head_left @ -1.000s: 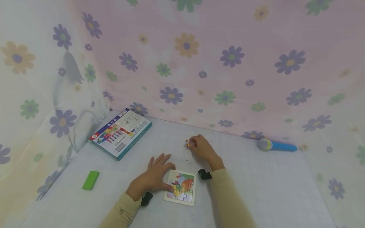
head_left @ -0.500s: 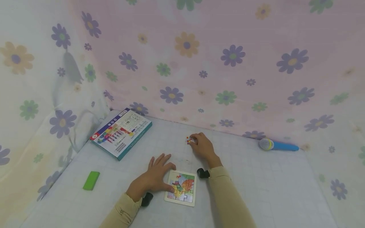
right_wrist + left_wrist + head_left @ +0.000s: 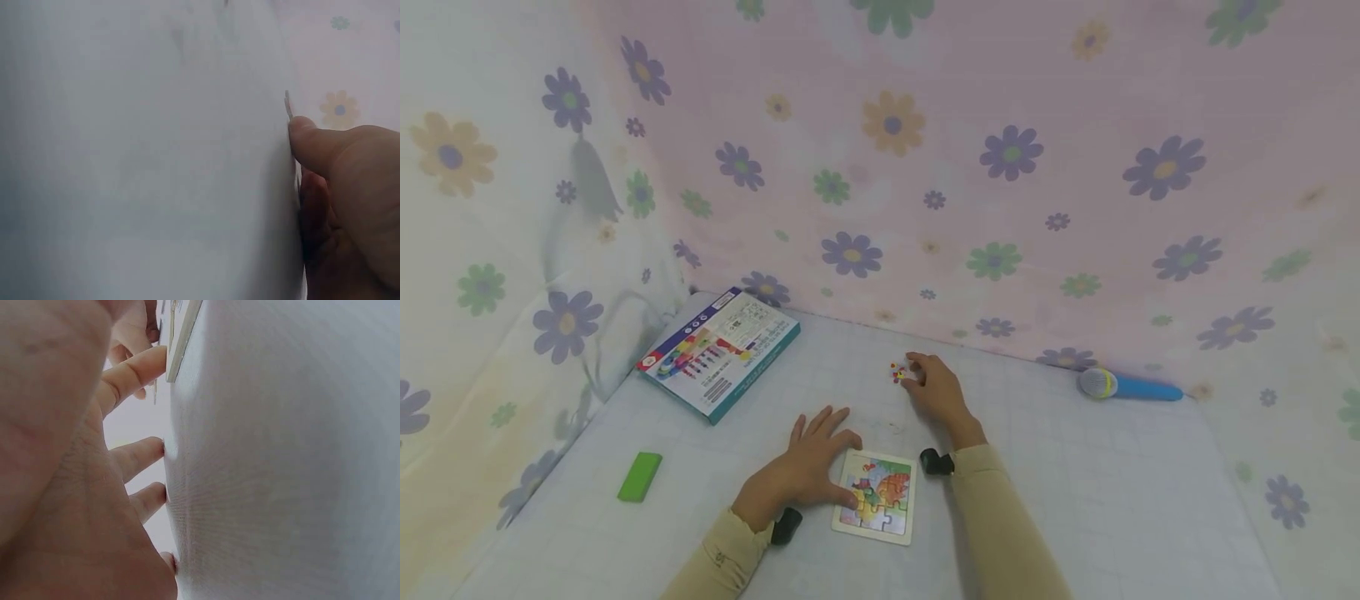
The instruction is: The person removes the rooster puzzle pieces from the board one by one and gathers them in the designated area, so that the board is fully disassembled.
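Note:
A small jigsaw puzzle in a pale square frame [image 3: 875,536] lies on the white-covered table in the head view. My left hand [image 3: 801,467] rests beside it with fingers spread; the thumb lies over its left edge and the index fingertip touches the upper left corner. In the left wrist view, fingertips [image 3: 150,450] of that hand touch the cloth. Farther back, my right hand [image 3: 938,392] holds a small multicoloured puzzle piece [image 3: 897,372] at its edge between thumb and index finger. The right wrist view shows the thumb [image 3: 306,137] against the piece's thin edge [image 3: 287,103].
At the back left lies a flat toy box [image 3: 718,354] with a teal side. A green block [image 3: 640,477] is left of the left hand. The blue toy microphone [image 3: 1138,387] lies at the back right, by the flowered curtain [image 3: 955,233].
The right fingers have shifted slightly around the small piece, and the index finger has spread away from the thumb, exposing more of it. The left hand and framed puzzle stay in place.

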The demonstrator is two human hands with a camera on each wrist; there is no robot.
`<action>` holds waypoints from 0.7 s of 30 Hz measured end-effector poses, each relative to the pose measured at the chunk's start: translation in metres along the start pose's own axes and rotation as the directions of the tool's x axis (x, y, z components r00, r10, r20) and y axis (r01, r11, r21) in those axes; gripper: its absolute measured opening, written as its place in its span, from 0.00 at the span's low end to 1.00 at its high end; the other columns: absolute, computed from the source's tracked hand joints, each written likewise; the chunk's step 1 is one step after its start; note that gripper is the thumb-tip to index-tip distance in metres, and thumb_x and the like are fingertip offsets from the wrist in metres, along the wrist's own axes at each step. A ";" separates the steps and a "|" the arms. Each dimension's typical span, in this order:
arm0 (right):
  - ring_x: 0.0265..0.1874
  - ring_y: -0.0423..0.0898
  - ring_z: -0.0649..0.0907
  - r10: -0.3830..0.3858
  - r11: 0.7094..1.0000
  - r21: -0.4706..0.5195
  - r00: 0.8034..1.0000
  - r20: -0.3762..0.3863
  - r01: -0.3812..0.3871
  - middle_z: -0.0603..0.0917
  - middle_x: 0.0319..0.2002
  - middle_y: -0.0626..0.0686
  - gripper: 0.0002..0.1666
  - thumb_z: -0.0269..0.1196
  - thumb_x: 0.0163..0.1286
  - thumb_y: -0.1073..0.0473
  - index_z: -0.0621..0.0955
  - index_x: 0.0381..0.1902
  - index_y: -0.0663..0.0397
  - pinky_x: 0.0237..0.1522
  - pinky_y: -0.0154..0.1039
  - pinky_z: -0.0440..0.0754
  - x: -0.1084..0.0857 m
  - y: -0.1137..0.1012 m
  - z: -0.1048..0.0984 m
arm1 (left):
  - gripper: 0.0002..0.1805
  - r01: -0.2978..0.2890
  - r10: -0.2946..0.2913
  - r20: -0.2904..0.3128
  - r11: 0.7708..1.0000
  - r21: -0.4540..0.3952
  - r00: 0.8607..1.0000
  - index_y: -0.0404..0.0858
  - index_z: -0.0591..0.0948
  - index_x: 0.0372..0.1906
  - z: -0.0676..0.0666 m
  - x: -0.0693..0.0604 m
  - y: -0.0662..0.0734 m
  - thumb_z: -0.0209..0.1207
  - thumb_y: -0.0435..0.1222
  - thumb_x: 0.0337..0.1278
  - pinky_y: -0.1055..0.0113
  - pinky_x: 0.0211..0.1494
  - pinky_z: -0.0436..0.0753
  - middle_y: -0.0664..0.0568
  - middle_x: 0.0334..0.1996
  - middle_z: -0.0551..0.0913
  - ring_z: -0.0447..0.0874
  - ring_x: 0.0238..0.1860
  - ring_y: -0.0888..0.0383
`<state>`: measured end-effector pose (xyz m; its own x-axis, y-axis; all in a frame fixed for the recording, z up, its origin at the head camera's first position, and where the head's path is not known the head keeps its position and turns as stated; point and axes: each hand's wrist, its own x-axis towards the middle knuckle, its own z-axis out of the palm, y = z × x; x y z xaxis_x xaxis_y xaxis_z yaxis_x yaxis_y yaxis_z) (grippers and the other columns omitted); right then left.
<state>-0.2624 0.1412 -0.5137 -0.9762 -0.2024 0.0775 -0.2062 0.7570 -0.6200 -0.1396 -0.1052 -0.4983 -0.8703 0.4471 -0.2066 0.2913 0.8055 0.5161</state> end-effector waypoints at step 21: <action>0.31 0.33 0.76 -0.123 0.992 0.038 0.984 0.128 0.119 0.82 0.35 0.43 0.12 0.71 0.66 0.57 0.88 0.47 0.51 0.31 0.27 0.78 -0.127 -0.039 0.000 | 0.41 -0.004 0.005 -0.009 1.000 0.026 1.000 0.54 0.76 0.61 0.002 0.001 -0.001 0.77 0.60 0.38 0.29 0.81 0.41 0.45 0.82 0.54 0.43 0.83 0.38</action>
<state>-0.1299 0.1372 -0.4995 -0.9270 -0.3715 0.0524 -0.3178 0.7033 -0.6359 -0.1402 -0.1051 -0.5005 -0.8724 0.4474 -0.1970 0.3053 0.8134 0.4952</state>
